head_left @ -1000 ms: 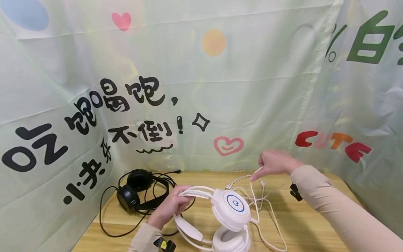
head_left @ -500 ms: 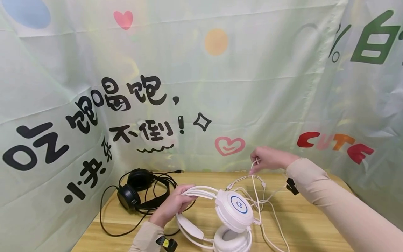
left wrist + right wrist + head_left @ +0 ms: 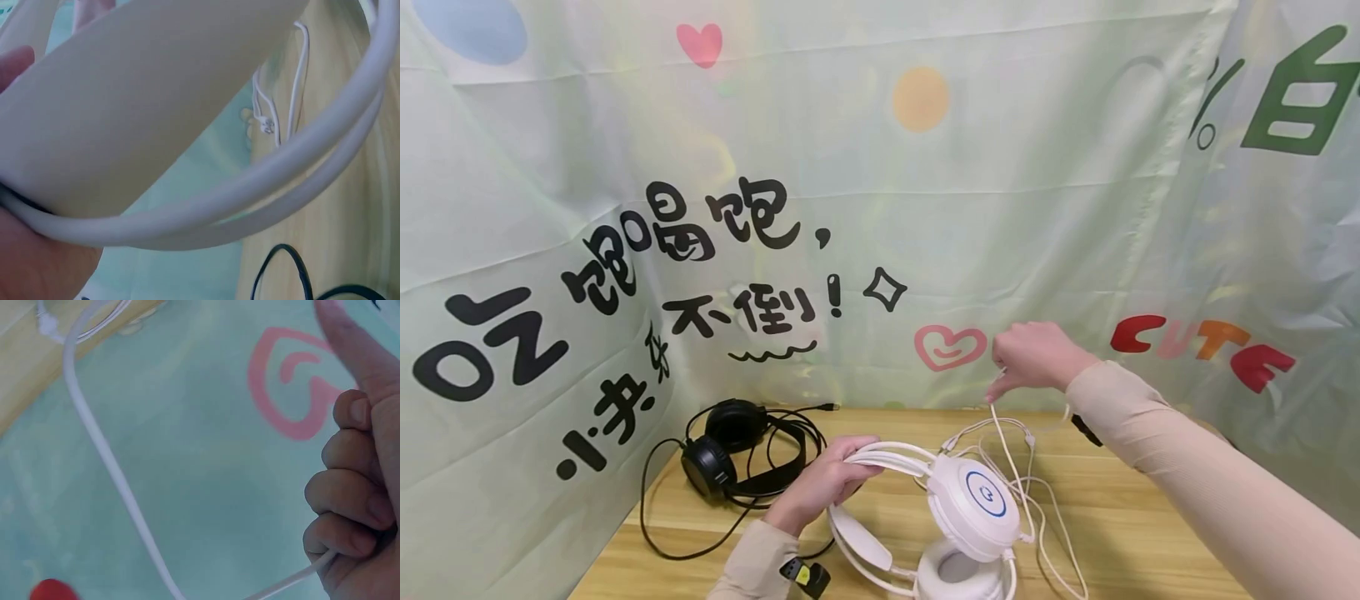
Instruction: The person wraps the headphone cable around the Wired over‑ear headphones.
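White over-ear headphones (image 3: 973, 510) with a blue ring logo on the ear cup are held tilted at the front of the table. My left hand (image 3: 826, 485) grips their headband (image 3: 150, 106), whose thin outer bands curve across the left wrist view. Higher and to the right, my right hand (image 3: 1037, 354) holds the white headphone cable (image 3: 1009, 454), which runs down towards the ear cups. In the right wrist view the fingers (image 3: 344, 494) are curled round the cable, and a loop of it hangs beyond them. The rest of the cable lies in loose loops behind the headphones.
Black headphones (image 3: 709, 467) with a coiled black cable lie at the left of the wooden table (image 3: 1120, 517), close to my left hand. A printed cloth (image 3: 850, 250) hangs behind the table and along both sides.
My right hand has moved up and slightly left, lifting the cable. The white headphones and my left hand have shifted slightly right in view. The black headphones have stayed in place.
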Demonstrator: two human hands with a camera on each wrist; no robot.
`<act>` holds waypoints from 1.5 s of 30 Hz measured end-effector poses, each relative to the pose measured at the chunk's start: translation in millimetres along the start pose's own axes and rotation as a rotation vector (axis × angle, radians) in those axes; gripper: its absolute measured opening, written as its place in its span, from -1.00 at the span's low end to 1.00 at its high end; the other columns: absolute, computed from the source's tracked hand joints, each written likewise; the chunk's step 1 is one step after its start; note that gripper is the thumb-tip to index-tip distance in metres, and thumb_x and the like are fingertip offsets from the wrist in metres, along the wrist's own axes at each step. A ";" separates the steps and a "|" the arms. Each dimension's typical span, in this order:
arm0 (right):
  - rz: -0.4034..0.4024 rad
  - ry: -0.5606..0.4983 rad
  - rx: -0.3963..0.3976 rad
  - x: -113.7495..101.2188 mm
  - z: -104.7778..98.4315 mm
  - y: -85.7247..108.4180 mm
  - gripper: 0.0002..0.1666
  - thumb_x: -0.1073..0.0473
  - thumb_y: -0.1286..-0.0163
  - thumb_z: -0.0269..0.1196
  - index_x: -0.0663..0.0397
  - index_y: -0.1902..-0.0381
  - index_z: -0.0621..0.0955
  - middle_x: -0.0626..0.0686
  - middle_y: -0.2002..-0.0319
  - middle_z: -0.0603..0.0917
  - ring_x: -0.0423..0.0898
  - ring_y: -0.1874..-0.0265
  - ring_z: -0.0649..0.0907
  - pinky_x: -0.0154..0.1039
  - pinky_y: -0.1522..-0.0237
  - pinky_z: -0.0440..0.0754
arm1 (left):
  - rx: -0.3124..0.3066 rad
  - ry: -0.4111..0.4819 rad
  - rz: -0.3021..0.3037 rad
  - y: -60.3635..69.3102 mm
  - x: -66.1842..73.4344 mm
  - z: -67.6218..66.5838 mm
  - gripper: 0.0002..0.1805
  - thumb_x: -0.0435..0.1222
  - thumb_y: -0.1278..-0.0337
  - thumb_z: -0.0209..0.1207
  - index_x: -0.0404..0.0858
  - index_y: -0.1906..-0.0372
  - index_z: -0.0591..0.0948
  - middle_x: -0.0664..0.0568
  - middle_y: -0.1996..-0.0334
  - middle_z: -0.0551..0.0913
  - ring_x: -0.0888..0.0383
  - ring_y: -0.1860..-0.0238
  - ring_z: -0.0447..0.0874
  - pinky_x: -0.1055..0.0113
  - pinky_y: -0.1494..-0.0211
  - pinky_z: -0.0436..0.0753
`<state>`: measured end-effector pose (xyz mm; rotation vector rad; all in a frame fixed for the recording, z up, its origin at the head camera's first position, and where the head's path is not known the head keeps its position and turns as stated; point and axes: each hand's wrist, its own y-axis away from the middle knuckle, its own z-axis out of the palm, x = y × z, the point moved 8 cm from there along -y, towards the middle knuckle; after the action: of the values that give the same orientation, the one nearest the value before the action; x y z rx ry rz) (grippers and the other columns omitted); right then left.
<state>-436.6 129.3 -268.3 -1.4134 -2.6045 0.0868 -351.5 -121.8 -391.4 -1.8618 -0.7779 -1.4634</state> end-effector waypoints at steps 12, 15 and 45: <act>-0.082 0.280 0.032 -66.1 -27.7 -27.7 -0.37 -0.43 0.18 0.69 -0.18 0.59 0.59 -0.16 0.59 0.59 -0.15 0.60 0.50 -0.14 0.55 0.64 | 0.051 -0.234 0.011 -17.6 8.0 8.5 -0.79 -0.31 -0.49 0.15 -0.42 0.09 0.65 0.05 0.30 0.58 0.18 0.26 0.44 0.37 0.05 0.51; -0.100 0.314 0.057 -79.6 -33.3 -28.3 -0.36 -0.43 0.22 0.70 -0.22 0.58 0.57 -0.17 0.58 0.57 -0.14 0.61 0.47 -0.13 0.54 0.65 | 0.091 -0.303 0.001 -21.4 8.4 7.9 -0.83 -0.29 -0.46 0.19 -0.35 0.18 0.64 0.07 0.39 0.49 0.22 0.34 0.41 0.37 0.14 0.48; -0.209 -0.233 -0.120 -150.5 -24.6 -11.9 -0.43 0.26 -0.52 0.16 -0.16 0.72 0.29 -0.19 0.69 0.20 -0.23 0.66 0.25 -0.36 0.56 0.25 | 0.432 -0.266 -0.143 -23.6 4.2 7.0 -0.81 -0.22 -0.38 0.24 -0.28 0.24 0.65 0.13 0.54 0.34 0.16 0.47 0.27 0.32 0.35 0.34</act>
<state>-361.7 -3.9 -261.6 -1.2223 -2.9789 0.0714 -364.7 -101.4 -385.7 -1.7041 -1.2667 -1.0306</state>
